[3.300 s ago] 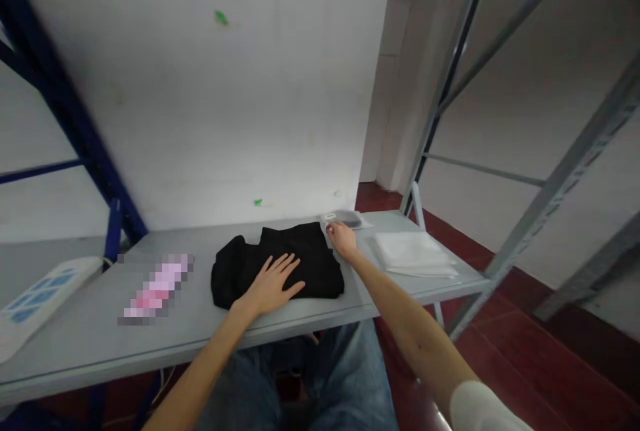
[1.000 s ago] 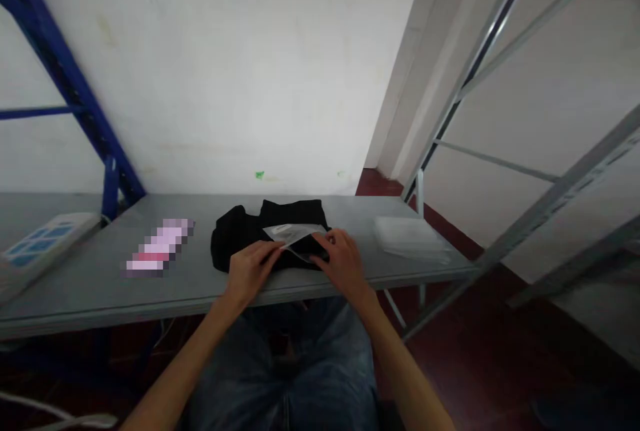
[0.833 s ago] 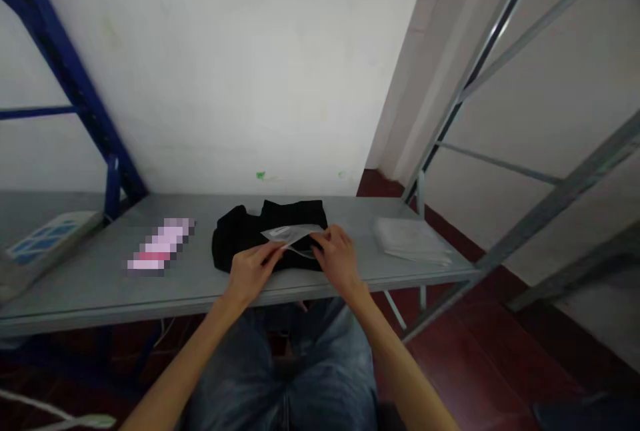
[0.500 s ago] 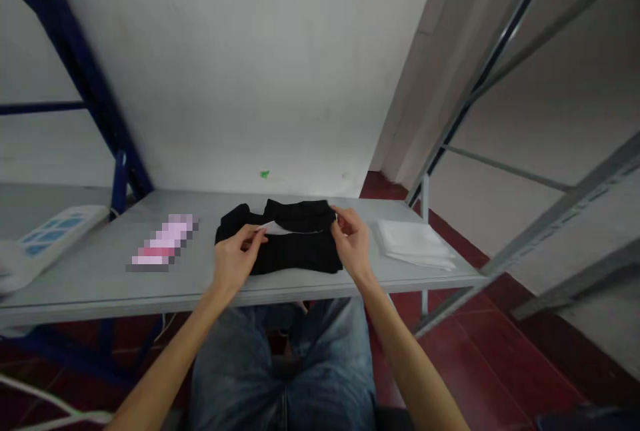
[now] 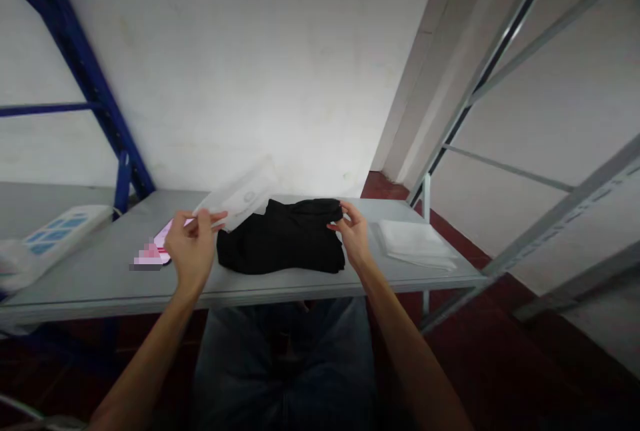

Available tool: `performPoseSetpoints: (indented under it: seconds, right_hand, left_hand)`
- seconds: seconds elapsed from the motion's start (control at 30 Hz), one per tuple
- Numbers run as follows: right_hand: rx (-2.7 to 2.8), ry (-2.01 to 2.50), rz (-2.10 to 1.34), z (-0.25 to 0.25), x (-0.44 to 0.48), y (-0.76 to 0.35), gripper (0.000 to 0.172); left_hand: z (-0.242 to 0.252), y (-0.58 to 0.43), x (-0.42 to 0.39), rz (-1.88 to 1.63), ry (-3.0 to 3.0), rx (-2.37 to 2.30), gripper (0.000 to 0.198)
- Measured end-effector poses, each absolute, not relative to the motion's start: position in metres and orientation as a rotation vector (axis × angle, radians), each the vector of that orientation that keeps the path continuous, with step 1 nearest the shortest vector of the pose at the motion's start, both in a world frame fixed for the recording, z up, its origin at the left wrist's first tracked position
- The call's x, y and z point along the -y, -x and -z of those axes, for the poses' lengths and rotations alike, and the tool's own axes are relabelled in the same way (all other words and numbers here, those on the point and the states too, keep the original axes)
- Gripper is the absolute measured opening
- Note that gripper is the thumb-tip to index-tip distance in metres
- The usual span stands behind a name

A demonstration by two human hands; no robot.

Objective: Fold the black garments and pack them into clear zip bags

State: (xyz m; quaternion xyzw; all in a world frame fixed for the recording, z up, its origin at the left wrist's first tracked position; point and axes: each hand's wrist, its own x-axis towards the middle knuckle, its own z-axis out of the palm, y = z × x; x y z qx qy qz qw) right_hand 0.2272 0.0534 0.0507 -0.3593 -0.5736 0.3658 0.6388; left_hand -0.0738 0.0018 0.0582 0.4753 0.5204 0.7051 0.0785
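Folded black fabric (image 5: 285, 241), which looks like a garment, lies near the front edge of the grey table (image 5: 380, 277). My right hand (image 5: 354, 231) pinches the fabric's upper right corner between thumb and fingers. To the left of the fabric, my left hand (image 5: 193, 244) grips a translucent white plastic bag (image 5: 245, 194) by its near end. The bag slants up and away to the right, its far part above the back of the table and its lower side beside the fabric. A small round mark shows on the bag.
A stack of white plastic bags (image 5: 415, 241) lies at the table's right end. A phone (image 5: 163, 241), partly blurred out, rests behind my left hand. Farther left is a white power strip (image 5: 60, 231). Blue (image 5: 95, 84) and grey (image 5: 465, 104) metal frames flank the table before a white wall.
My left hand has moved left, drawing the white bag out from among the black fabric. The fabric's upper layer now lies over the gap. My right hand stays at the right corner.
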Motion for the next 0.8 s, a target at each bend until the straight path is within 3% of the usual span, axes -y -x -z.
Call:
performPoseSetpoints:
  seconds: [0.13, 0.37, 0.5, 0.67, 0.8]
  right_hand:
    - [1.593, 0.904, -0.652, -0.020, -0.063, -0.221, 0.025]
    - [1.642, 1.170, -0.312, -0.001, -0.051, -0.240, 0.026]
    - [1.615, 1.151, -0.430, -0.011, -0.025, -0.249, 0.045]
    - [1.718, 1.115, -0.602, -0.019, -0.006, -0.255, 0.032]
    - [1.604, 1.171, -0.813, -0.018, -0.006, -0.256, 0.037]
  left_hand:
    - [-0.058, 0.067, -0.001, -2.136, -1.422, -1.425, 0.030]
    - [-0.033, 0.052, -0.006, -1.745, -1.704, -1.377, 0.030]
    - [-0.024, 0.043, -0.007, -1.624, -1.782, -1.352, 0.031]
    - [-0.015, 0.039, -0.010, -1.583, -1.727, -1.309, 0.034]
    - [-0.009, 0.042, -0.014, -1.582, -1.690, -1.267, 0.036]
